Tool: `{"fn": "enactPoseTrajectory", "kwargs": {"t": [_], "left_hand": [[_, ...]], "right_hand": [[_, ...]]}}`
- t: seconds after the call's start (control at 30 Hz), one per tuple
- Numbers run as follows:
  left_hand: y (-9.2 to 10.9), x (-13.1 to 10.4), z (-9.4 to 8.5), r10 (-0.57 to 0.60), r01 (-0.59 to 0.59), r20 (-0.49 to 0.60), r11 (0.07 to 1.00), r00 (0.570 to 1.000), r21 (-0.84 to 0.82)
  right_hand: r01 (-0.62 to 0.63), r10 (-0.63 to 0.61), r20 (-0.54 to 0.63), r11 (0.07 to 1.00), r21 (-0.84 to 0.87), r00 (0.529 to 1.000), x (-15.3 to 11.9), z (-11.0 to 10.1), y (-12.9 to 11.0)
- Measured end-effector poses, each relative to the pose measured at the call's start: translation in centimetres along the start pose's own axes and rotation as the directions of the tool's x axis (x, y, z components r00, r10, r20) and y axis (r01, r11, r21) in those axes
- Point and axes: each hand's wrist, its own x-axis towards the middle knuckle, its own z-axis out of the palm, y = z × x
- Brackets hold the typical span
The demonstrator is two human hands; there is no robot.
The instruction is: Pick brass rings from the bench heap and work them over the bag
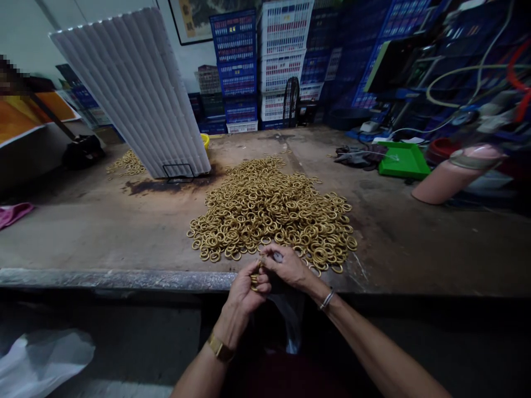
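A large heap of brass-coloured rings [274,204] lies on the worktable in front of me. At the table's near edge, my left hand [250,288] is closed around several of these rings, some showing between its curled fingers. My right hand [287,266] meets it at the fingertips, thumb and fingers pinched together. Whatever sits in that pinch is too small and hidden to name. A small pale round item [277,257] shows by the right fingers; its kind is unclear. Below the hands hangs a clear plastic bag [288,318].
A tall ribbed white panel [136,94] stands on the brown worktable [103,237], with more rings [126,163] behind it. To the right are a green tray [402,159] and a pink bottle [452,174]. Stacked crates [284,61] and a black fan [291,102] are at the back.
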Motion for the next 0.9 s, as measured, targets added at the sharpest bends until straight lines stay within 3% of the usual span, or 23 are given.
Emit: {"fn": "enactPoseTrajectory", "kwargs": {"t": [0.23, 0.47, 0.57, 0.67, 0.8, 0.9], "left_hand": [[-0.2, -1.0, 0.5, -0.115, 0.125, 0.083, 0.985, 0.990, -0.122], [-0.5, -1.1, 0.4, -0.126, 0.138, 0.102, 0.983, 0.987, -0.121], [-0.6, -1.0, 0.5, -0.098, 0.107, 0.094, 0.989, 0.991, -0.098], [-0.6, -1.0, 0.7, -0.078, 0.091, 0.108, 0.989, 0.991, -0.115], [-0.6, -1.0, 0.7, -0.080, 0.095, 0.129, 0.989, 0.988, -0.116], [-0.7, -0.9, 0.4, -0.080, 0.093, 0.142, 0.992, 0.987, -0.084]], "right_hand": [[-0.010, 0.010, 0.002, 0.997, 0.080, 1.000, 0.1, 0.1, 0.6], [-0.074, 0.077, -0.020, 0.992, 0.107, 0.997, 0.2, 0.3, 1.4], [-0.111, 0.113, -0.132, 0.994, 0.023, 0.985, 0.2, 0.4, 1.8], [-0.060, 0.031, -0.174, 0.985, -0.160, 0.984, -0.2, 0.2, 2.0], [0.145, -0.160, -0.003, 0.898, -0.416, 0.987, -1.1, 0.0, 1.8], [0.206, -0.187, 0.088, 0.846, -0.492, 0.978, -1.5, -0.2, 1.5]]}}
